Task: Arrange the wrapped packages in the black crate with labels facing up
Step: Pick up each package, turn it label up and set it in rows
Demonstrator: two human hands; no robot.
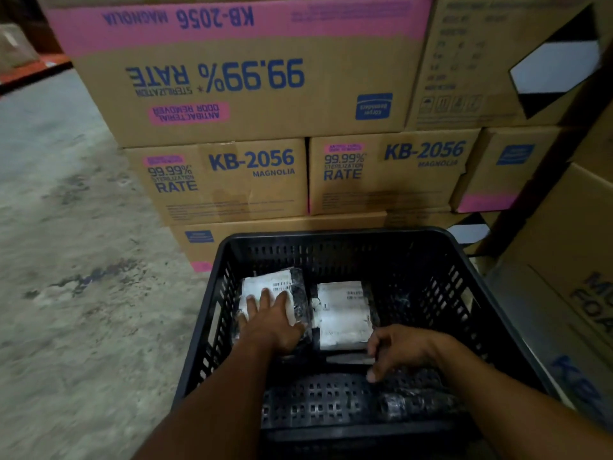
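The left hand [270,322] presses flat and open on one labelled package [265,290] in the crate [331,235]; the right hand [396,348], fingers curled loosely on nothing clear, likely must square the second package [343,315] next.

Black perforated crate [464,247] of moulded plastic, matt to faintly sheened, with slotted walls and a gridded floor. Two flat packages wrapped in glossy, crinkled black plastic film, each carrying a matt white paper label with printed barcode: left wrapped package [300,287] under the flat-pressed bare left hand [270,322], right wrapped package [343,313] beside the bare right hand [398,350]. Stacked brown boxes [232,94] of matt corrugated cardboard with blue print and pink printed bands, on a rough, mottled grey concrete floor [66,260].
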